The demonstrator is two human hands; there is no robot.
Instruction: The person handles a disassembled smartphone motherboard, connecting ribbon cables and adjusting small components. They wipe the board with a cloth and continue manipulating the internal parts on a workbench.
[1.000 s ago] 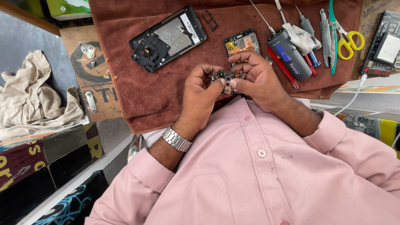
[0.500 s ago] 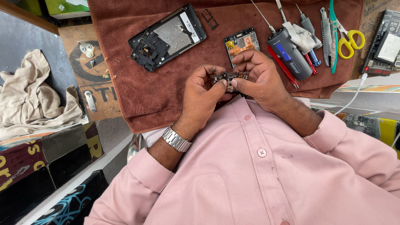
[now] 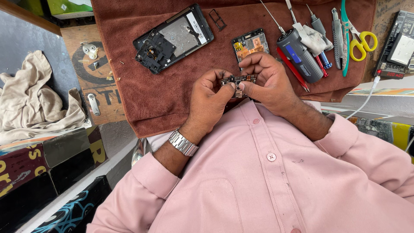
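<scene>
Both hands hold a small dark circuit board (image 3: 236, 80) close to my chest, above a brown towel (image 3: 172, 95). My left hand (image 3: 208, 103), with a metal watch at the wrist, pinches the board's left end. My right hand (image 3: 267, 84) grips its right end with fingers curled over the top. Just beyond the hands on the towel lies a phone part with an orange and gold inside (image 3: 250, 43). An opened black phone frame (image 3: 172, 39) sits further to the left, with a small card tray (image 3: 217, 19) beside it.
At the towel's right lie a grey and blue electric screwdriver (image 3: 299, 56), a red pen, thin drivers, and green and yellow scissors (image 3: 358, 39). A black device (image 3: 399, 47) with a white cable sits far right. A beige cloth (image 3: 34, 103) lies left.
Both hands have kept the board between them and shifted it only slightly. Nothing on the towel has moved.
</scene>
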